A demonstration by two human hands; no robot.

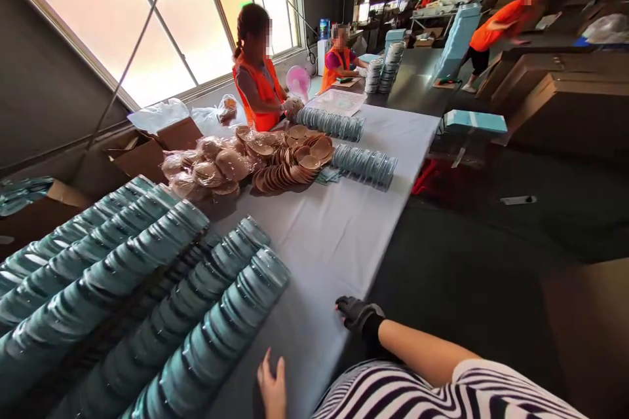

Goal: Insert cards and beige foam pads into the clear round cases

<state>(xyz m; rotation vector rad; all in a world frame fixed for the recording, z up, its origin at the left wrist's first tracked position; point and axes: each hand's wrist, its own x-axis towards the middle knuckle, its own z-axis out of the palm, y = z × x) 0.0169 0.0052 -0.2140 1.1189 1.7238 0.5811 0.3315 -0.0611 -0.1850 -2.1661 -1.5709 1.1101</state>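
My bare left hand (272, 383) is at the near part of the white-covered table (314, 294), fingers apart and nothing in them. To its left lies the nearest long row of teal, plastic-wrapped flat packets (221, 334), standing on edge one behind another. My right hand (358, 314), in a dark glove with bare fingertips, rests at the table's right edge. Its fingers are loosely bent over the cover, and I see nothing held. The two hands are apart from each other.
More teal rows (105, 268) fill the left side. Farther along are round tan discs (292, 163), bagged tan pieces (211, 167), more packet rows (366, 165) and a white basket (341, 102). Co-workers in orange stand or sit beyond. Cardboard boxes (565, 105) stand right.
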